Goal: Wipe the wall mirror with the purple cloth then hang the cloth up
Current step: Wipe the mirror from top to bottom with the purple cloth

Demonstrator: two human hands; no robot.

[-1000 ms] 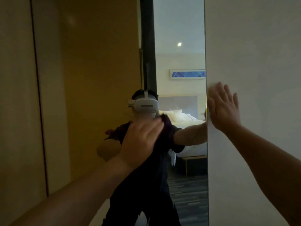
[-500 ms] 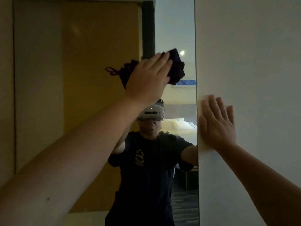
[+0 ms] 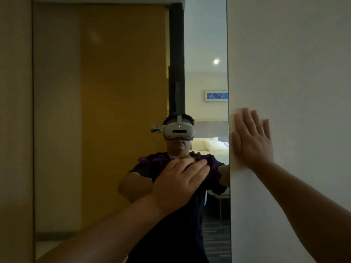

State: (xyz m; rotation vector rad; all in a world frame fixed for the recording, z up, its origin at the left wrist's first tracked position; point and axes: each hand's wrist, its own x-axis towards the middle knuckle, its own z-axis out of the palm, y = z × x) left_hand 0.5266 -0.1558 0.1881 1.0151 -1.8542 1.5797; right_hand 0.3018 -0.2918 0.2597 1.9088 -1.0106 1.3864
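And down it comes: half a second ago the left hand point(image 3: 182, 179) had the cloth point(image 3: 212, 166) high on the mirror point(image 3: 114, 111), up near its top edge, and now it has swept back down to the mirror's middle height, close to its right edge. That reads as one full vertical stroke done, so the wiping is well under way, but the hang-up step is not yet begun. The left hand's fingers lie nearly straight, pressing the cloth flat to the glass; whether the thumb hooks it I cannot tell. The cloth is bunched, with no clear pointing end, its long axis running roughly across the mirror, purple folds showing either side of the fingers. Just right of the mirror's edge, the right hand point(image 3: 252, 139) stays spread flat on the wall point(image 3: 294, 73), fingers up, holding nothing.
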